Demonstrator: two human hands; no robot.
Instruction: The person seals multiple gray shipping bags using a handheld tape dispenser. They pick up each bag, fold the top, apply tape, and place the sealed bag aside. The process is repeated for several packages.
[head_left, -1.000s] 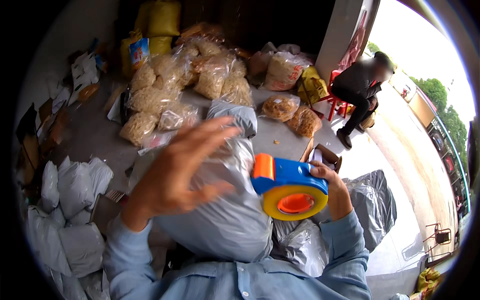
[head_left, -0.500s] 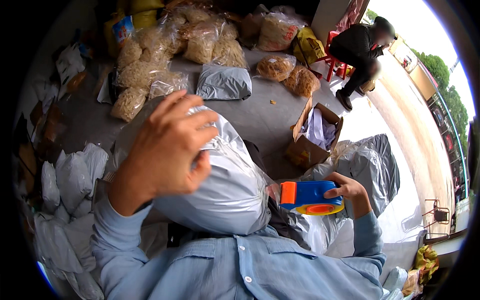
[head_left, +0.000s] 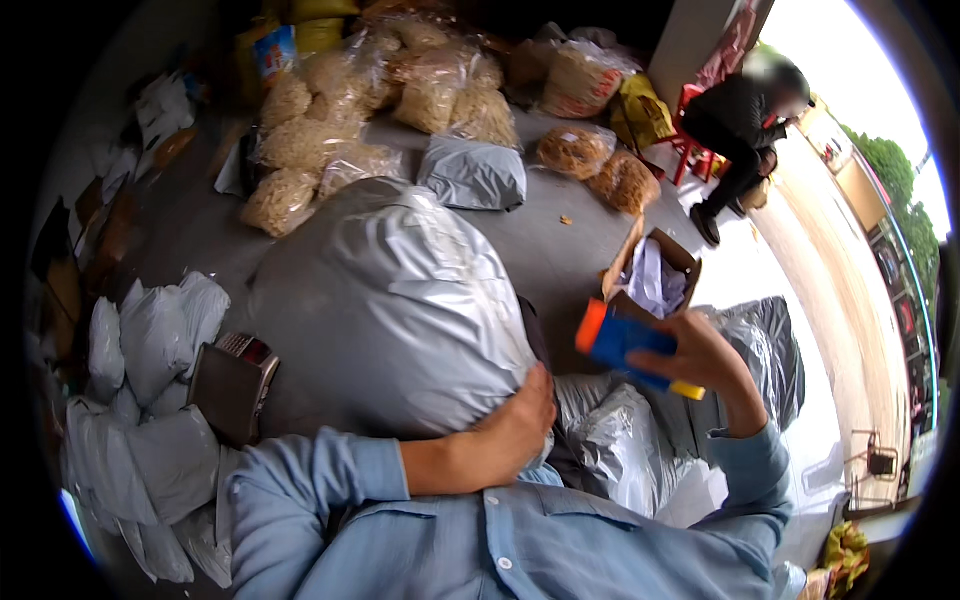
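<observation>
Your left hand [head_left: 520, 420] is pressing flat against the near side of the big grey plastic mailing bag [head_left: 385, 310], fingers curled around its lower right edge, with the forearm lying across your chest beneath the bag. You are hugging that stuffed bag close against your blue shirt, and it is filling the middle of the view.

Your right hand [head_left: 705, 365] is gripping a blue tape dispenser [head_left: 625, 345], closed firmly around its body; the orange end is pointing up and left, and a yellow part is showing at the lower right by your palm. The dispenser is hovering just beside the bag's right edge, apart from it.

Below the dispenser, more grey bags [head_left: 625, 445] are lying crumpled by your right arm. To your left, a small scale [head_left: 232, 385] with a dark platform is sitting on the floor, touching the big bag's lower left, with a pile of flat grey mailers [head_left: 150, 340] beside it.

Beyond your right hand, an open cardboard box [head_left: 655, 275] is holding white paper. Farther out on the concrete floor, another filled grey bag [head_left: 472, 175] is lying, and behind it clear sacks of pale dried goods [head_left: 430, 95] are heaped together. At the far right, a person in dark clothes [head_left: 735, 130] is bending over near a red stool [head_left: 690, 130].
</observation>
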